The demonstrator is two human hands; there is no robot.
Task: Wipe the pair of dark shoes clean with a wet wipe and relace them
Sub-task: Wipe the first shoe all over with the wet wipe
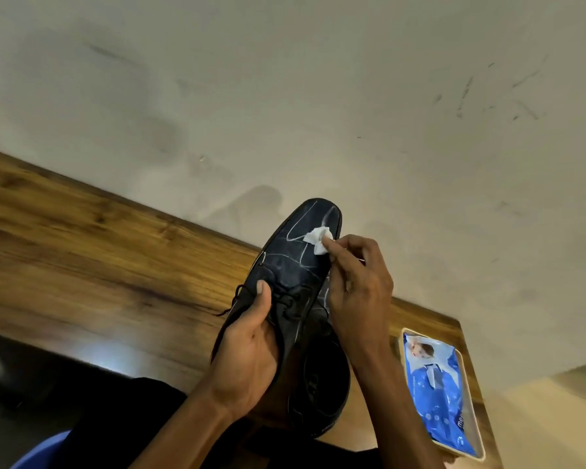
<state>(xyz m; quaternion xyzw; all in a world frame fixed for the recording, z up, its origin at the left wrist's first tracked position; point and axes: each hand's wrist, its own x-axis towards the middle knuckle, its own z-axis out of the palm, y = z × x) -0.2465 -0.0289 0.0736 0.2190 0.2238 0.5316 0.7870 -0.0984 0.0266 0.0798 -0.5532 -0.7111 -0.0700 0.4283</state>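
Shoe [295, 265], stiff and probably light, sits cupped at its laced middle in the left hand [251, 353]; the right hand [356, 286] pinches a soft wet wipe [317, 239] on its slick toe.

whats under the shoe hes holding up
A second dark shoe lies below the held shoe, on the wooden table. Its front is covered by the held shoe and right hand.

Wooden table [82, 252] bears a second shoe [322, 394] and a wipes pack [437, 390].
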